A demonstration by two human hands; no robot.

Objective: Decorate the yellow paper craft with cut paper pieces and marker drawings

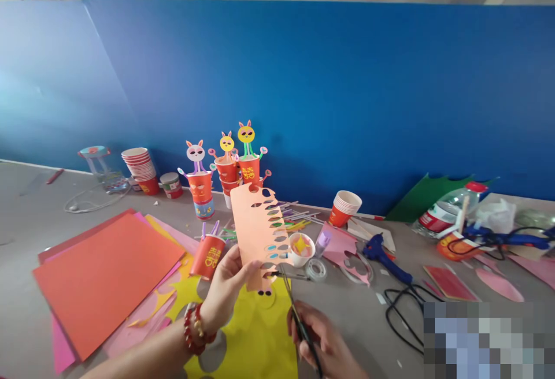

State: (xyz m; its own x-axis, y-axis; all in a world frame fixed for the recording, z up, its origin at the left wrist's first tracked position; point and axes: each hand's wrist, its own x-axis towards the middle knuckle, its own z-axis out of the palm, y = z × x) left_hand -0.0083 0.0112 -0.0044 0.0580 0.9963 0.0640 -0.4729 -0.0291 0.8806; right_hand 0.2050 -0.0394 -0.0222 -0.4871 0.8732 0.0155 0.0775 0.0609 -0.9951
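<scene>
My left hand [226, 293], with a red bead bracelet at the wrist, pinches the lower edge of an orange paper strip [255, 226] that has several oval holes cut along its right side. The strip stands upright above the table. My right hand [323, 341] is closed round dark scissors [295, 309], whose blades point up and meet the strip's lower right edge. Under both hands lies a yellow sheet [255, 338] with cut-outs.
A stack of orange, pink and yellow sheets [108, 275] lies at left. Red paper cups with rabbit-faced figures [225, 165] stand at the blue wall. A blue glue gun [381, 255] with black cord, a tape roll [316, 269], cup stacks [344, 207] and a bottle [446, 211] lie to the right.
</scene>
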